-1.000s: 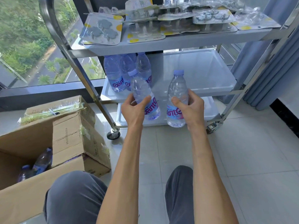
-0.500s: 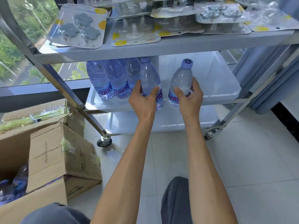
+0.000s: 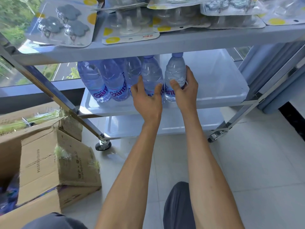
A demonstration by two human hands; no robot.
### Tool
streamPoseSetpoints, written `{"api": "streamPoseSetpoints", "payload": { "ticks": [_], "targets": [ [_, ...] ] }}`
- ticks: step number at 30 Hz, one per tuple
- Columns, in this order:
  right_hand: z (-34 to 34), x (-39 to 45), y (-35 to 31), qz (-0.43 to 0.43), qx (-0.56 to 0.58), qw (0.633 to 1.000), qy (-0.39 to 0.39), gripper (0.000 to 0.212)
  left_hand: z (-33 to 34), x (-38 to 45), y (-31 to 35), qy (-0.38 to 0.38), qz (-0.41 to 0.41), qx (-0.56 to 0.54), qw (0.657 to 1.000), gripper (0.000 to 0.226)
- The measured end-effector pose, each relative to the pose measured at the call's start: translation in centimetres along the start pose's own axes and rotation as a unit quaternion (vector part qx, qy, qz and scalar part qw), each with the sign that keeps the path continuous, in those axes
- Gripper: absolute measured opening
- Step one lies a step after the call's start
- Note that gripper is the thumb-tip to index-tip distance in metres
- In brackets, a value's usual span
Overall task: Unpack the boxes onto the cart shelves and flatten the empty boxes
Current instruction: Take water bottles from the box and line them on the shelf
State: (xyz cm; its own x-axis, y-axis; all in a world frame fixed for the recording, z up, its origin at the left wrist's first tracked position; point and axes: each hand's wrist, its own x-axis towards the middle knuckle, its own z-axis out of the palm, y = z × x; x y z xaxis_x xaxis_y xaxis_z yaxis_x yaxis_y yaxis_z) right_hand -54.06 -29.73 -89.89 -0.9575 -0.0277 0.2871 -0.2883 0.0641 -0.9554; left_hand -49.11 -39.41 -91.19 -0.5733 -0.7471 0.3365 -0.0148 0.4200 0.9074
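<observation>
We see the left hand (image 3: 146,98) holding one bottle (image 3: 151,75) on the middle shelf (image 3: 219,96). The right hand (image 3: 186,90) holds another bottle (image 3: 175,70) beside it.

Count, taken relative to the cart's middle shelf (image 3: 214,98).

Water bottles (image 3: 113,81) on it: five clearly seen, with a further one partly hidden behind, uncertain.

Hands at that shelf: two, the left hand (image 3: 146,98) and the right hand (image 3: 185,90), one bottle each.

Above it: blister packs (image 3: 61,23), at least six; stacked, so exact number unclear.

Below it: one lower shelf (image 3: 132,126), two visible castors (image 3: 102,145).

Left of it, on the floor: one open cardboard box (image 3: 49,166).
</observation>
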Motion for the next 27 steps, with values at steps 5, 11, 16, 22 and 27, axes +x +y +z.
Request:
{"api": "streamPoseSetpoints", "payload": {
  "ticks": [5, 11, 16, 22, 27],
  "targets": [
    [0.2, 0.0, 0.4, 0.011, 0.008, 1.0, -0.016, 0.05, -0.5, -0.2, -1.0, -0.029, -0.013, 0.082, 0.996, 0.065],
    [0.2, -0.8, 1.2, 0.037, -0.016, 0.998, -0.038, 0.077, -0.3, 0.3, -2.1, -0.06, -0.016, 0.079, 0.995, 0.051],
    [0.4, -0.7, 2.1, 0.018, -0.009, 0.999, -0.039, 0.077, 0.3, 0.8, -2.5, -0.041, -0.034, 0.053, 0.997, 0.048],
    [0.9, -0.4, 2.5, 0.005, 0.014, 0.998, -0.054, 0.076, -0.8, 0.6, -3.8, 0.004, -0.04, 0.103, 0.994, 0.068],
    [1.5, -0.4, 2.9, 0.036, 0.016, 0.998, -0.049, 0.095, -1.5, 1.9, -5.0, -0.006, -0.069, 0.091, 0.993, 0.085]
  ]
}}
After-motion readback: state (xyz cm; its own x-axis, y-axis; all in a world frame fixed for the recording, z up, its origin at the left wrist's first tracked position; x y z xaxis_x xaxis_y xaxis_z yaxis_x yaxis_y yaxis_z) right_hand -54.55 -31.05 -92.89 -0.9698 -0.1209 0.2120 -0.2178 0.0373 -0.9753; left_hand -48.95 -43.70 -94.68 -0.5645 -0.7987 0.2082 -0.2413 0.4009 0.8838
